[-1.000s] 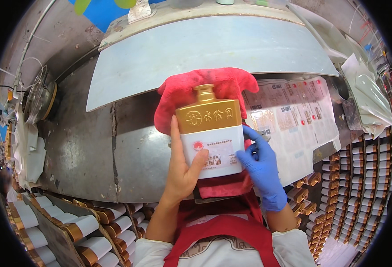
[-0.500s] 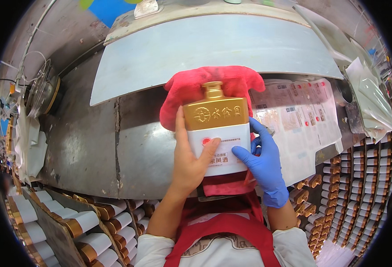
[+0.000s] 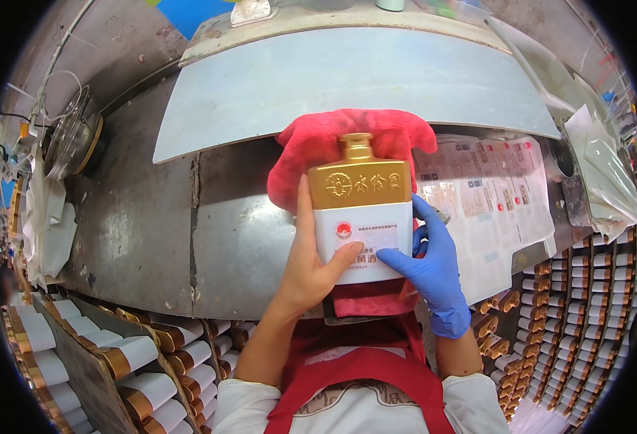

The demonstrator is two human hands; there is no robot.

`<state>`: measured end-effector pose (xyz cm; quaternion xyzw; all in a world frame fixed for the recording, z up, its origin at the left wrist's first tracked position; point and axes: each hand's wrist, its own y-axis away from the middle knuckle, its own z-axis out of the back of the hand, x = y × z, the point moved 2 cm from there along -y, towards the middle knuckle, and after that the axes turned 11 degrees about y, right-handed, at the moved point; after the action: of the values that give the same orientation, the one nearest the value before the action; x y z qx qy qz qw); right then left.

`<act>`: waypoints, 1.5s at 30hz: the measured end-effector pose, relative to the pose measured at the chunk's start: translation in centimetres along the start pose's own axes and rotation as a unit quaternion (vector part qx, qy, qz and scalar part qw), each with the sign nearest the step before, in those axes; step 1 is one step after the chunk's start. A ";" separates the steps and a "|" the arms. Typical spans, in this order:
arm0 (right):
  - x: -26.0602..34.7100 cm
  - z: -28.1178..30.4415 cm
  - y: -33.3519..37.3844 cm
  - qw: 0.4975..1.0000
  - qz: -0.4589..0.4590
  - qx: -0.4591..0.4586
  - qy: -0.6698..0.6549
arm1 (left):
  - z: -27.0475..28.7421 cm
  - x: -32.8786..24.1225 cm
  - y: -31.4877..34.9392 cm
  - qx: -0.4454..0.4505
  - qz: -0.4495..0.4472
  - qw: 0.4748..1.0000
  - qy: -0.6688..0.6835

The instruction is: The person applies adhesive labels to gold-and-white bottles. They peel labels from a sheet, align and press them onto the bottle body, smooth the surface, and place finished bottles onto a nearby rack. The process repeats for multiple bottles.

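Note:
A flat rectangular bottle [image 3: 362, 217], gold at its shoulder and neck and white below, is held between my two hands above a red cloth [image 3: 297, 159]. Its front carries raised gold characters, a small red emblem and printed text. My bare left hand [image 3: 310, 264] grips the left side, thumb across the lower white face. On the right side is my blue-gloved right hand [image 3: 434, 264], its thumb pressed on the lower front near the other thumb. The right fingers wrap behind the edge and are partly hidden.
Sheets of printed transfers [image 3: 488, 188] lie right of the cloth on the grey metal table [image 3: 127, 239]. A pale board [image 3: 355, 79] spans the back. Racks of similar gold-and-white bottles stand at lower left [image 3: 148, 390] and lower right [image 3: 586, 304]. White plastic sheeting [image 3: 597, 166] hangs at far right.
The view has shifted slightly, so the bottle and cloth appear a little further right. My left thumb has slid right and down across the label, uncovering the red emblem.

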<state>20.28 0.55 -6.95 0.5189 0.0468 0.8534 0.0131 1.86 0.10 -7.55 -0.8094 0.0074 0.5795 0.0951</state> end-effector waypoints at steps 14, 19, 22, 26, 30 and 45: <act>-0.8 0.8 -0.4 0.997 -0.034 0.040 -0.063 | 1.8 0.4 0.6 -0.036 0.024 0.993 0.111; -1.9 2.1 -0.7 0.988 -0.056 0.016 -0.145 | 2.6 0.2 0.7 -0.091 0.098 0.979 0.156; -2.2 2.6 -0.4 0.980 -0.052 -0.008 -0.189 | 1.7 0.1 0.6 -0.089 0.068 0.989 0.098; -2.7 2.7 -0.3 0.979 -0.056 -0.013 -0.193 | 2.0 0.5 0.5 -0.074 0.024 0.997 0.004; -2.7 2.6 0.0 0.979 -0.062 -0.016 -0.195 | 0.9 0.2 0.1 -0.055 0.013 0.998 0.006; -0.5 0.0 0.1 0.999 -0.017 -0.024 -0.019 | 0.6 0.3 -0.4 -0.021 0.022 0.999 0.022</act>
<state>20.51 0.39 -7.41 0.5337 0.0352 0.8440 0.0410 1.41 0.65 -7.98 -0.8232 0.0145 0.5638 0.0650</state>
